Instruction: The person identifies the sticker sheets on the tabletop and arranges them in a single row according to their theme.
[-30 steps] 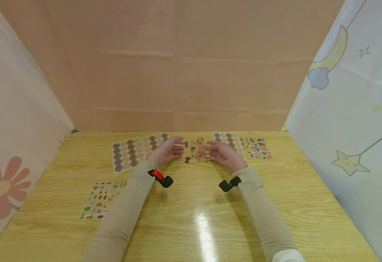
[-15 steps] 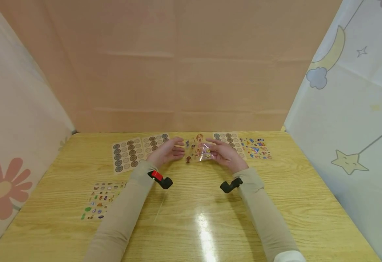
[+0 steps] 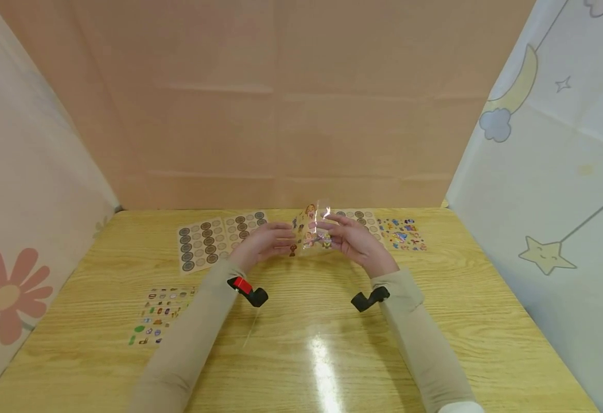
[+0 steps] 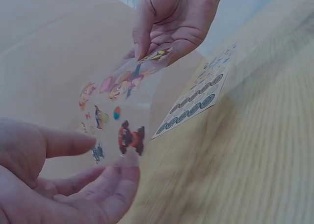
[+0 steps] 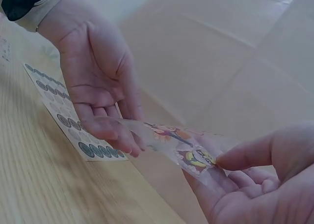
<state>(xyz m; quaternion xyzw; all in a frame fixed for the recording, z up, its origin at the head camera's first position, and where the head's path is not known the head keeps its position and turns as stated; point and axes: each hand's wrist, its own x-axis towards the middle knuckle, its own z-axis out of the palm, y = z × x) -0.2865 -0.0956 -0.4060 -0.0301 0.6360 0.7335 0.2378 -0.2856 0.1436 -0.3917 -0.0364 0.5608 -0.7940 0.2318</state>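
Left hand (image 3: 264, 245) and right hand (image 3: 357, 245) hold clear sticker sheet (image 3: 307, 233) between them over wooden table (image 3: 487, 338). Two circle-printed sheets (image 3: 198, 244) near left hand, third sheet (image 3: 368, 220) partly behind right hand, colourful sticker sheet (image 3: 401, 235) farther right. Small-picture sheet (image 3: 158, 316) beside left sleeve (image 3: 193, 338).

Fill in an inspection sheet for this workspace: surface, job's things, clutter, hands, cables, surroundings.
Surface: wood-grain table, glare toward the near side.
Job's things: transparent cartoon sticker sheet, curved, between both hands.
Clutter: three circle-patterned sheets; multicolored sticker sheet; sheet of small pictures, partly hidden by the left sleeve.
Hands: left hand and right hand pinch opposite sides.
Cables: nothing seen.
Surroundings: peach backdrop; flower-print hanging; moon-and-star hanging.
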